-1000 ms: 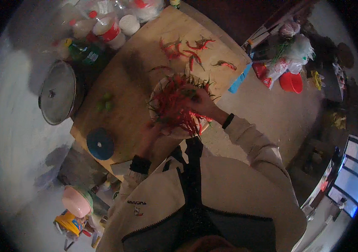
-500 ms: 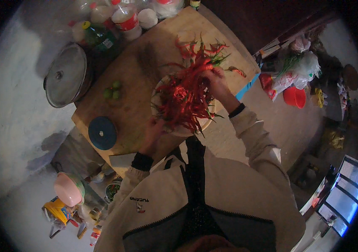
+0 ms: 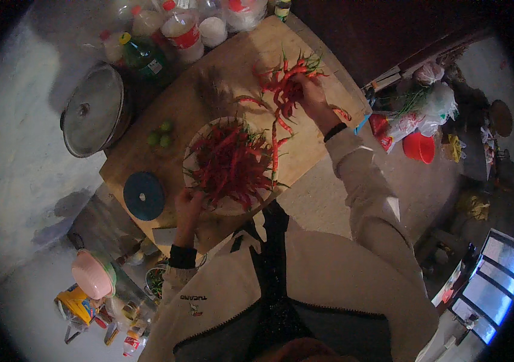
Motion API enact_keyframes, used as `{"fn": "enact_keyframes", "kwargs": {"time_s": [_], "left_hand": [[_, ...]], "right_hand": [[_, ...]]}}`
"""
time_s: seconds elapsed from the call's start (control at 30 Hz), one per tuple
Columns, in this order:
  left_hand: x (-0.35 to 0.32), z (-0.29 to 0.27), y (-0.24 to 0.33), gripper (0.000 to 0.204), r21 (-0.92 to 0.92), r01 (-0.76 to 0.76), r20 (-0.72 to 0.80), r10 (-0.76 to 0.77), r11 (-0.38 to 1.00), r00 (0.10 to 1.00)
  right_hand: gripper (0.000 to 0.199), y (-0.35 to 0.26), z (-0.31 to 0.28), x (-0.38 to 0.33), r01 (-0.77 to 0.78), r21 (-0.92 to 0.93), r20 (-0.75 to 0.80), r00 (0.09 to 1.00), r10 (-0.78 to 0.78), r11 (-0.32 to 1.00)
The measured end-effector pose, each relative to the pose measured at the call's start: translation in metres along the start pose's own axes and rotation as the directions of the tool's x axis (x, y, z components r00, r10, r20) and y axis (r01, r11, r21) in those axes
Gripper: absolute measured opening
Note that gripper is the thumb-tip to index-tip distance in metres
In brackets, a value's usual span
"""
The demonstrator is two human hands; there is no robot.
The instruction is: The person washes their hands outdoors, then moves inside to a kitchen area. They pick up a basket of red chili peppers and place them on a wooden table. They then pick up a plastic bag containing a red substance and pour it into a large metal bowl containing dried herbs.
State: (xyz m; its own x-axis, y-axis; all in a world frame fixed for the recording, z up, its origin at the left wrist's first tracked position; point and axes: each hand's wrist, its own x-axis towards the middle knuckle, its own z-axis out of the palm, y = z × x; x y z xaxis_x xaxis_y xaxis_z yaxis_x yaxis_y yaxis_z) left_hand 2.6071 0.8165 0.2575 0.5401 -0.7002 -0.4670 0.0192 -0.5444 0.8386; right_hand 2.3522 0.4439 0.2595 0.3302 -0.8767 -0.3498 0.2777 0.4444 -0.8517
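A pale round bowl [image 3: 192, 158] heaped with red chili peppers [image 3: 230, 158] stands near the front edge of the wooden table. My left hand [image 3: 189, 205] is closed on the bowl's near left rim. Farther back on the right, my right hand [image 3: 310, 95] is closed round a bunch of red chilies [image 3: 290, 84] with green stems, at the loose pile on the tabletop. A few single chilies [image 3: 275, 160] lie between the pile and the bowl.
Several green round fruits [image 3: 161, 136] and a dark blue disc [image 3: 144, 196] lie on the table [image 3: 172, 105]. A lidded pot [image 3: 96, 110] and bottles [image 3: 181, 36] stand along its left and back. Plastic bags and a red bucket [image 3: 418, 148] are on the floor at right.
My right hand has moved from over the bowl to the back right, where a chili pile now lies on the table. The bowl and my left hand have shifted left.
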Motion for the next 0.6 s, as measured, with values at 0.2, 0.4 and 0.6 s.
{"fn": "enact_keyframes", "kwargs": {"time_s": [0.2, 0.4, 0.6], "left_hand": [[-0.011, -0.012, -0.011, 0.012, -0.094, 0.055, -0.067, -0.061, 0.994, 0.996], [-0.025, -0.025, 0.002, 0.016, -0.212, 0.102, -0.065, -0.118, 0.972, 0.991], [-0.023, -0.036, 0.006, 0.017, -0.285, 0.146, -0.136, -0.191, 0.947, 0.972]], "right_hand": [[0.016, 0.057, -0.022, 0.026, -0.252, 0.184, 0.049, 0.968, 0.247, 0.95], [0.016, 0.092, -0.016, 0.015, -0.378, 0.017, 0.142, 0.917, 0.372, 0.925], [0.029, 0.125, 0.002, -0.004, 0.016, -0.476, 0.187, 0.979, 0.084, 0.879]]}}
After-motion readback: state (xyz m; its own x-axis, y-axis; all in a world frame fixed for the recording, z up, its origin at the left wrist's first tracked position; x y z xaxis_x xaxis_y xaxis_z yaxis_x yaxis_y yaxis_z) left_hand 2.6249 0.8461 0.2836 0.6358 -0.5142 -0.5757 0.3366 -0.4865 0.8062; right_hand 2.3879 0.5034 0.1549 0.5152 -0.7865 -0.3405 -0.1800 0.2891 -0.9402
